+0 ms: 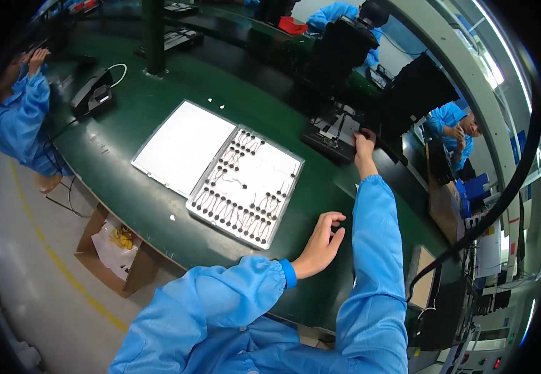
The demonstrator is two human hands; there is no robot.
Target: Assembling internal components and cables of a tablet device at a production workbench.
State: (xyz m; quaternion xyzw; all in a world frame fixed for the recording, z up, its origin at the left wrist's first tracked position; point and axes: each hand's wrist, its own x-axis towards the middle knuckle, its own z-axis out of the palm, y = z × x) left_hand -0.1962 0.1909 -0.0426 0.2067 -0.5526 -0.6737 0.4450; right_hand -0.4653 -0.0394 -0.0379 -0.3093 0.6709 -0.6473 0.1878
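Note:
My right hand (pixel 365 144) reaches far out to a low black fixture (pixel 326 142) and grips its right end, thumb and fingers closing at the edge. Pale grey flat parts (pixel 345 128) lie on top of that fixture. Nearer to me, my left hand (pixel 320 246) hovers over or rests on the green table, empty, its fingers loosely bent and apart. Left of it is a shallow clear tray (pixel 264 244) with a white bottom, holding rows of small round black parts with thin wire leads (pixel 227 209). A blank white panel (pixel 186 149) adjoins the tray on its left.
Small white scraps (pixel 172 217) dot the green table (pixel 127 181). A black device with a cable (pixel 93 93) stands far left, by a blue-sleeved person (pixel 18 118). Tall black equipment (pixel 339 53) rises behind the fixture. A cardboard box (pixel 111 252) sits below the table edge; other workers are beyond.

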